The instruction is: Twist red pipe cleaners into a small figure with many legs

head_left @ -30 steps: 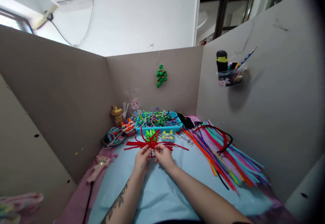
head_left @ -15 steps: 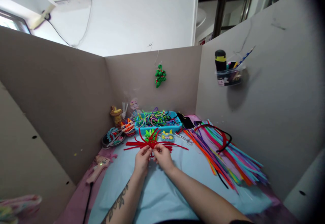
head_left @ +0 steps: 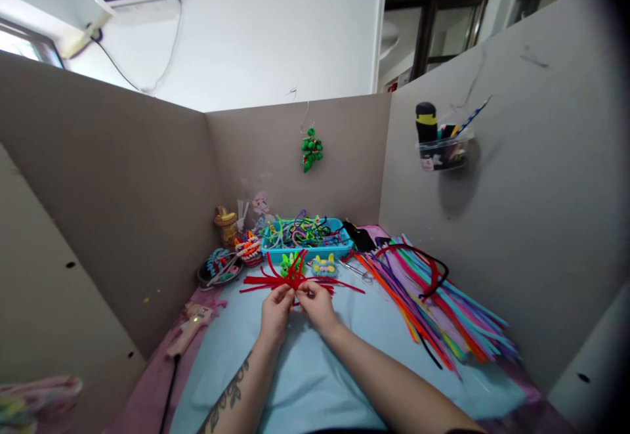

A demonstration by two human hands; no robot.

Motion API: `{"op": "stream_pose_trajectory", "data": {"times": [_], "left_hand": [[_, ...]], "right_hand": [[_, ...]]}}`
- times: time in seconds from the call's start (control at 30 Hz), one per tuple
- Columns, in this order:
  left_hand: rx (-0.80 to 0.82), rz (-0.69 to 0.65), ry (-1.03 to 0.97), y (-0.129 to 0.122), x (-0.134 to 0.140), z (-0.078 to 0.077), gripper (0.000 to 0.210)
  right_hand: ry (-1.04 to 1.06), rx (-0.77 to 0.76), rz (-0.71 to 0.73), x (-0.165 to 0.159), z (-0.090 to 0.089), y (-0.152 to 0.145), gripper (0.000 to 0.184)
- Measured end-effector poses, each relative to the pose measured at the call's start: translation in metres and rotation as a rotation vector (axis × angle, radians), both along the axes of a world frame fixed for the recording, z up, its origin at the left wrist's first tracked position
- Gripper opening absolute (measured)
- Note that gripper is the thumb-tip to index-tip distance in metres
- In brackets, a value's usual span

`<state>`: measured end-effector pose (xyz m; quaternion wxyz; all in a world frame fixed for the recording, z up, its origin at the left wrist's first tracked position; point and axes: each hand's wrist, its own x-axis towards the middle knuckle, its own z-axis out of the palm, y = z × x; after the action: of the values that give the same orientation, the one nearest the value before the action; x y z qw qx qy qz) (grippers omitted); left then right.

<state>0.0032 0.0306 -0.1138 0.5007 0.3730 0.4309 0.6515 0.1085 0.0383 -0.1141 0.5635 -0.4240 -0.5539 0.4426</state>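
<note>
Red pipe cleaners spread outward in a star shape above the light blue cloth. My left hand pinches their near side with thumb and fingers, left of the middle. Close beside it, my right hand grips the same red bunch, its fingertips almost touching the left ones. The exact crossing between the fingertips is partly hidden. Just behind the red strands sit a green pipe-cleaner figure and a blue-and-yellow one.
A blue basket of tangled pipe cleaners stands at the back. Many coloured pipe cleaners lie right, near scissors. Left are a dark bowl and a pink glue gun. Grey panels enclose the table.
The view has shifted slightly. Both hands keep hold of the red pipe cleaners in nearly the same place, with only small finger movement; some upright strands sit a little differently.
</note>
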Motion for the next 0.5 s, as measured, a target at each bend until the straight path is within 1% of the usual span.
{"op": "stream_pose_trajectory", "data": {"times": [0.07,0.17,0.2,0.27,0.37,0.5], "left_hand": [[0.005,0.005,-0.005,0.002,-0.002,-0.002,0.038],[0.008,0.038,0.009,0.006,-0.005,-0.006,0.041],[0.01,0.043,0.027,0.007,-0.005,-0.007,0.042],[0.022,0.038,0.077,0.007,-0.005,-0.009,0.042],[0.048,0.02,0.146,0.006,-0.004,-0.008,0.041],[0.057,0.014,0.18,0.002,-0.002,-0.005,0.037]], "right_hand": [[-0.05,0.048,-0.037,0.003,-0.001,0.002,0.014],[-0.084,0.152,-0.159,0.008,-0.001,0.007,0.013],[-0.077,0.179,-0.179,0.01,-0.001,0.009,0.014],[-0.047,0.192,-0.162,0.013,-0.002,0.014,0.016],[-0.013,0.162,-0.09,0.016,-0.003,0.02,0.022],[-0.027,0.146,-0.053,0.019,-0.001,0.026,0.032]]}}
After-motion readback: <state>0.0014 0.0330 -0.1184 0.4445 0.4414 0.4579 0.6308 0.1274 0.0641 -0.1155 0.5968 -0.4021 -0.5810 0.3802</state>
